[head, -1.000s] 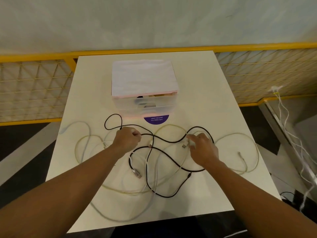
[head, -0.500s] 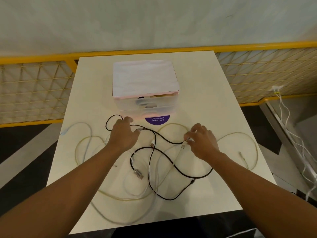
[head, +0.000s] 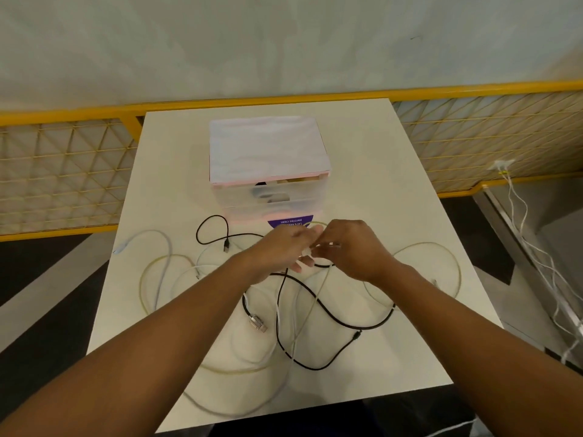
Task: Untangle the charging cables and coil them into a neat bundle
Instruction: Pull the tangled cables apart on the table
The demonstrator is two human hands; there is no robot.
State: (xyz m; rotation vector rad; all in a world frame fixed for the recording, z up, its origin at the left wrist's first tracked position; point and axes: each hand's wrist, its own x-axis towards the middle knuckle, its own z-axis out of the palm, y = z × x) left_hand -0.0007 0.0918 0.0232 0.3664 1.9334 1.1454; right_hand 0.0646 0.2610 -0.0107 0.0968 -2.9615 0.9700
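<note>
Several charging cables lie tangled on the white table: a black cable looping across the middle, a yellowish cable arcing to the right, and a white cable at the left. My right hand pinches a white cable end at the centre, lifted slightly off the table. My left hand meets it from the left, fingers extended and touching the same spot. A silver plug of the black cable lies below my hands.
A translucent drawer box with a white top stands behind the cables, over a purple round sticker. Yellow mesh railing runs behind the table. White cords hang at the right, beyond the table edge.
Both hands have come together at the table's centre. My left hand left the black cable's end and moved right; my right hand lifted a white cable end.
</note>
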